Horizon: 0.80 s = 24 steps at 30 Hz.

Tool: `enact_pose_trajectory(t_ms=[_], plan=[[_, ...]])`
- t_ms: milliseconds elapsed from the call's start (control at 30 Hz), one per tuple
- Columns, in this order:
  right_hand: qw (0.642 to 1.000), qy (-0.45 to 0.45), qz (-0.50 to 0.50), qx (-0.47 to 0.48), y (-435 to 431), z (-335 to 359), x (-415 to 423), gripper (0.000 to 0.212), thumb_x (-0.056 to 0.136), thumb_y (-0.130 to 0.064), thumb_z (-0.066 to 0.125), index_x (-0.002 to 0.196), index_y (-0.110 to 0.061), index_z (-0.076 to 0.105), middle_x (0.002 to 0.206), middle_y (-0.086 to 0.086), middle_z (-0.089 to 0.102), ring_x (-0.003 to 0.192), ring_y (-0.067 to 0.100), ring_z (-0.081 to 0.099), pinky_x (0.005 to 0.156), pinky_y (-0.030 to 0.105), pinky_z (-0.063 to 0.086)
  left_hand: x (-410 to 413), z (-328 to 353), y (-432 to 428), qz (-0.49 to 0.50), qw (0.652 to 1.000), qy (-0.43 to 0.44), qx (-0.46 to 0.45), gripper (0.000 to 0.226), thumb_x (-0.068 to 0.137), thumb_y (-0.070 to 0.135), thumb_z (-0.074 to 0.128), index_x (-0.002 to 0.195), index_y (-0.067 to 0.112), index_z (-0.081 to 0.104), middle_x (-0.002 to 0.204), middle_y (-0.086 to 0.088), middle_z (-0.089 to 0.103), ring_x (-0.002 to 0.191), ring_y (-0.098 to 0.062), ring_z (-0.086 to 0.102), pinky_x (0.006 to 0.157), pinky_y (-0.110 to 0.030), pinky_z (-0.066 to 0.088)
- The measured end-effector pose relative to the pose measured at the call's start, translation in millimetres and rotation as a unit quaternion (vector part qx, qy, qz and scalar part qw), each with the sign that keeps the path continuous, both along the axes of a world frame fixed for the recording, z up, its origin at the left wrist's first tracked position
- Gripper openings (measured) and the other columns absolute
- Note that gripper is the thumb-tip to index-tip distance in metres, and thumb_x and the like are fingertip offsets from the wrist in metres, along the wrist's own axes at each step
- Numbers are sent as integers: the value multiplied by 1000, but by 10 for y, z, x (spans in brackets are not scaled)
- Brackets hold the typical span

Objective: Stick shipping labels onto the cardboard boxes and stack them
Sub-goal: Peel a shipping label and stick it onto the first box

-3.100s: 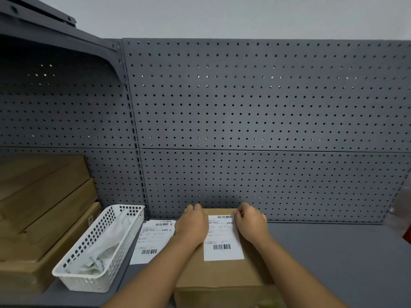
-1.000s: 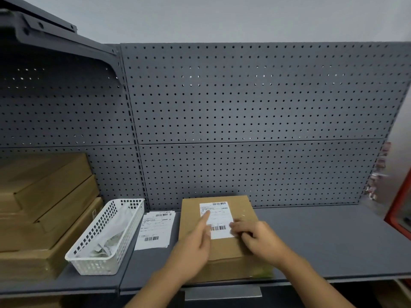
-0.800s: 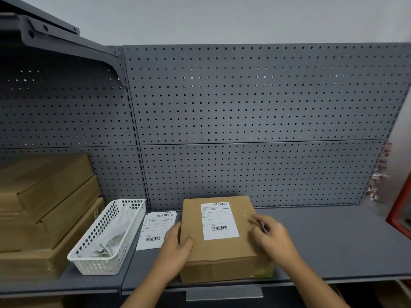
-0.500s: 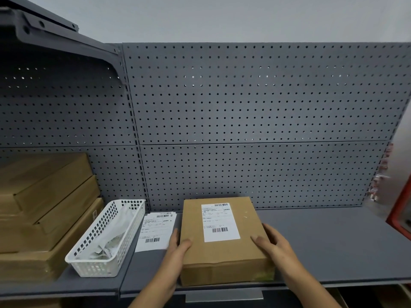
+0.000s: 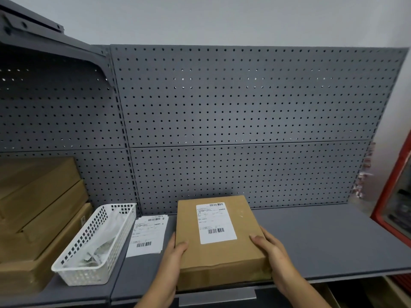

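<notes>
The cardboard box (image 5: pixel 219 238) is flat and brown, shaped like a thick book. It is in the middle, at the front edge of the grey shelf (image 5: pixel 322 238). Its top is smooth, and the front side looks a bit wrinkled. A white paper label (image 5: pixel 215 223) with black bar codes is stuck flat on the top, near the back.

The left hand (image 5: pixel 172 256) grips the box's left side, with the thumb bent over the top edge. The right hand (image 5: pixel 273 252) grips the right side the same way, thumb on top and fingers curled along the side. I cannot tell if the box rests on the shelf or is lifted a little.

Just left of the box, a small pile of white label sheets (image 5: pixel 148 235) lies flat on the shelf. Next to that is a long white plastic basket (image 5: pixel 95 245) full of little square holes, with crumpled white paper inside. Far left, more flat brown boxes (image 5: pixel 37 210) sit piled up.

Behind it all stands a grey metal back wall (image 5: pixel 244 107) dotted with rows of round holes.
</notes>
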State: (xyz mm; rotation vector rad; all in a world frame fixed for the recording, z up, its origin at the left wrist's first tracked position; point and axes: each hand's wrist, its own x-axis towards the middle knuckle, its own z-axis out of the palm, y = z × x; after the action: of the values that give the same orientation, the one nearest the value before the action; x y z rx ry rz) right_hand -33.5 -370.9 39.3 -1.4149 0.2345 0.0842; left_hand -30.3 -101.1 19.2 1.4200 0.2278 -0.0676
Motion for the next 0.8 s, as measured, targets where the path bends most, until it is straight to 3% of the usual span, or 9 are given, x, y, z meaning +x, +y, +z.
enact_pose_trajectory(t_ms=[100, 167, 233, 333, 467, 567, 700, 800], plan=[[1000, -10, -14, -2, -127, 87, -51, 26, 95, -31, 65, 118, -43, 68, 104, -8, 79, 106, 27, 70, 75, 40, 57, 20, 80, -128, -14, 1000, -22, 9, 39, 105, 13, 50, 140, 27, 58, 122, 3, 77, 114, -21, 73, 108, -49, 51], [999, -18, -35, -4, -241, 127, -72, 26, 91, -30, 69, 114, -41, 70, 103, -8, 79, 105, 27, 69, 84, 49, 56, 49, 140, -246, -20, 999, -33, 9, 40, 104, 14, 50, 141, 29, 57, 122, 5, 77, 115, -20, 72, 109, -50, 50], [998, -26, -59, -12, -390, 176, -90, 38, 79, -38, 76, 116, -39, 70, 108, -6, 78, 107, 27, 69, 96, 56, 53, 86, 198, -406, -28, 999, -44, 13, 39, 104, 14, 50, 139, 30, 58, 122, 7, 77, 116, -19, 71, 110, -49, 49], [996, -38, -79, -21, -594, 274, -94, 50, 71, -42, 78, 120, -36, 70, 114, -2, 77, 108, 29, 68, 95, 56, 54, 134, 275, -645, -37, 997, -58, 19, 39, 104, 13, 50, 137, 31, 60, 122, 9, 76, 117, -17, 70, 111, -48, 49], [993, -50, -104, -28, -976, 331, -94, 51, 70, -40, 79, 120, -33, 70, 115, 1, 76, 107, 29, 68, 78, 42, 55, 171, 323, -1023, -49, 997, -61, 13, 33, 105, 13, 50, 126, 34, 62, 119, 10, 77, 113, -13, 71, 101, -37, 53], [991, -41, -121, -37, -1298, 358, -99, 44, 77, -37, 81, 120, -34, 70, 116, 2, 73, 109, 29, 65, 79, 40, 51, 160, 364, -1354, -63, 996, -66, 9, 33, 106, 13, 49, 132, 34, 56, 119, 12, 73, 109, -7, 68, 87, -27, 52], [987, -32, -147, -63, -1786, 342, -117, 41, 72, -41, 81, 111, -34, 75, 109, 2, 76, 107, 31, 66, 81, 41, 48, 153, 327, -1852, -97, 993, -60, 21, 38, 107, 16, 45, 141, 32, 48, 124, 11, 70, 112, -8, 66, 88, -25, 51], [983, -34, -168, -70, -2181, 328, -130, 32, 79, -31, 81, 110, -27, 77, 104, 5, 77, 100, 32, 68, 77, 38, 48, 142, 286, -2225, -128, 990, -50, 30, 44, 107, 20, 44, 149, 32, 41, 126, 11, 69, 114, -7, 65, 90, -26, 51]])
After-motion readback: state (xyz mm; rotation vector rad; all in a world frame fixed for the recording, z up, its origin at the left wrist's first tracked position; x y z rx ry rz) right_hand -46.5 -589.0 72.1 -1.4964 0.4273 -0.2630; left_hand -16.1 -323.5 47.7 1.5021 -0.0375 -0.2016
